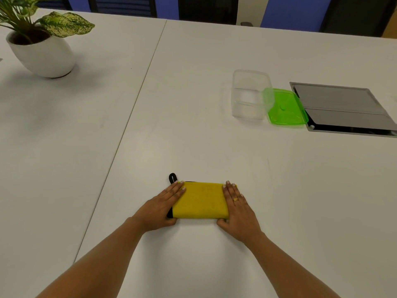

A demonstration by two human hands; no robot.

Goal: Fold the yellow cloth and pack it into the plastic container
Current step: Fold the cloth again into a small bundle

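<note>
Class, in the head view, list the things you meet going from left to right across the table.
Potted plant → left hand → yellow cloth → plastic container → green lid → grey flat panel. The right hand overlaps the container sideways, so it is left out.

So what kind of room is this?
Probably an office or meeting room: long white tables pushed together, dark chairs against blue partitions, and a leafy plant in a white pot.

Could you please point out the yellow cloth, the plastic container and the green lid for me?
yellow cloth [202, 201], head view, middle of its folded top face.
plastic container [247, 106], head view, its clear near wall.
green lid [285, 107], head view, its flat centre.
</note>
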